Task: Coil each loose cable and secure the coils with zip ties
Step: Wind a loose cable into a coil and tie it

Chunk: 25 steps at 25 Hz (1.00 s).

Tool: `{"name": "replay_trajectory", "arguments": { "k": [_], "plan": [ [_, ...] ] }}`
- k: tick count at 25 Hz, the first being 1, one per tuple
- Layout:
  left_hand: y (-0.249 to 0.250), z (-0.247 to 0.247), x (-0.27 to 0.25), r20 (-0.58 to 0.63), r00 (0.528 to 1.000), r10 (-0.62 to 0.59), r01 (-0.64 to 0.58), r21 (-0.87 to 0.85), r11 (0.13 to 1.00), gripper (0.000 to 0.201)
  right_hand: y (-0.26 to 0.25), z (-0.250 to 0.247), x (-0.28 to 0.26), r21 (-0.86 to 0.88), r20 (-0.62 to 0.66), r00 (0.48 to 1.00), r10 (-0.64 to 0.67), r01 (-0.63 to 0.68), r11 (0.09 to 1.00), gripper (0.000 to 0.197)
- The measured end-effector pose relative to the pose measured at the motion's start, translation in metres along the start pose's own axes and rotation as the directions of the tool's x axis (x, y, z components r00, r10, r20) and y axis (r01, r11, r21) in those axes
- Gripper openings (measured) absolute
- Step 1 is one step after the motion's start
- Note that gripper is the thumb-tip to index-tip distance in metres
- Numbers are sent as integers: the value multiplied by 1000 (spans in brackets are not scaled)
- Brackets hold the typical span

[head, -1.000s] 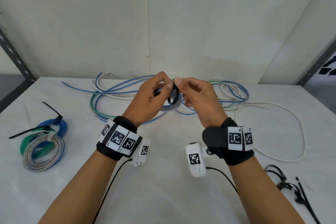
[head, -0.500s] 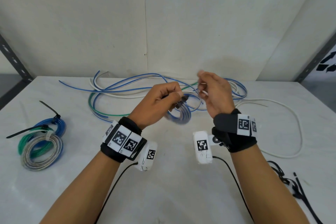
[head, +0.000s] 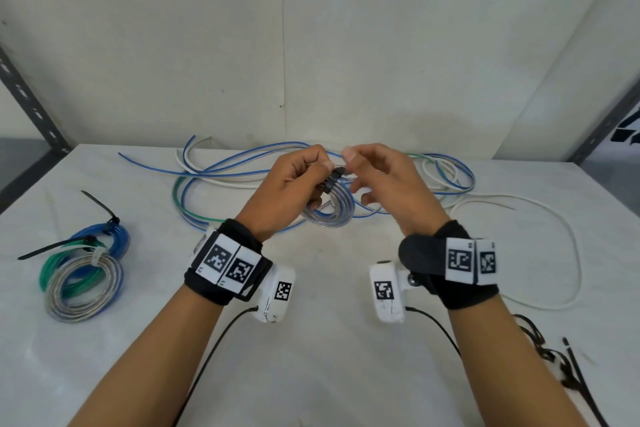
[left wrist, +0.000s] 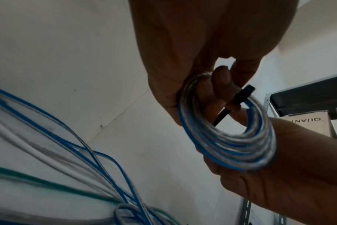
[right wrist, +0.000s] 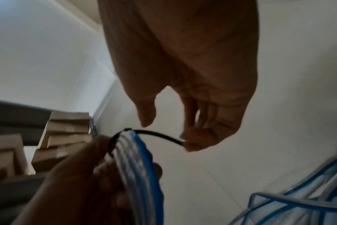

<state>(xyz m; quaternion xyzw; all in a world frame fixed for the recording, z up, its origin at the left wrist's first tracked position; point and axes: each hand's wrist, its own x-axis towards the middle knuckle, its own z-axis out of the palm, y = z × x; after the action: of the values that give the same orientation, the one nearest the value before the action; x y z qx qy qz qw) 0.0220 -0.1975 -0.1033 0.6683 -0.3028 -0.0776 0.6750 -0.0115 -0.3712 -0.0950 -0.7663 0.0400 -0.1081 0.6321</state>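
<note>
My left hand (head: 320,173) grips a small coil of clear and blue cable (head: 332,218) above the middle of the table. A black zip tie (head: 331,181) is looped round the top of the coil. My right hand (head: 353,173) is right beside it. In the right wrist view the curled fingertips (right wrist: 194,143) of the right hand (right wrist: 169,134) hold the end of the zip tie's (right wrist: 156,135) tail, with the thumb apart. The left wrist view shows the coil (left wrist: 240,149) round my left hand's fingers (left wrist: 221,85), with the zip tie (left wrist: 242,92) across it.
Loose blue cables (head: 221,170), a green one (head: 178,198) and a white one (head: 568,246) sprawl over the back of the white table (head: 329,357). Tied coils (head: 83,274) lie at the left. Spare black zip ties (head: 554,357) lie at the front right.
Half a second ago my right hand was drawn up and away to the right of the coil. It is now back at the zip tie. The left hand keeps hold of the coil.
</note>
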Motion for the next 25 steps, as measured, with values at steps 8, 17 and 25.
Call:
{"name": "replay_trajectory", "arguments": {
  "k": [8, 17, 25],
  "plan": [
    [-6, 4, 0, -15, 993, 117, -114, 154, 982, 24, 3, 11, -4, 261, 34, 999, 7, -15, 965, 25],
    [4, 19, -4, 20, 997, 80, -82, 203, 976, 34, -4, 7, -7, 295, 91, 996, -10, -18, 955, 29],
    [-4, 28, -3, -47, 990, 132, -117, 233, 965, 37, -4, 11, -11, 258, -133, 988, -78, 110, 960, 33]
  ]
}}
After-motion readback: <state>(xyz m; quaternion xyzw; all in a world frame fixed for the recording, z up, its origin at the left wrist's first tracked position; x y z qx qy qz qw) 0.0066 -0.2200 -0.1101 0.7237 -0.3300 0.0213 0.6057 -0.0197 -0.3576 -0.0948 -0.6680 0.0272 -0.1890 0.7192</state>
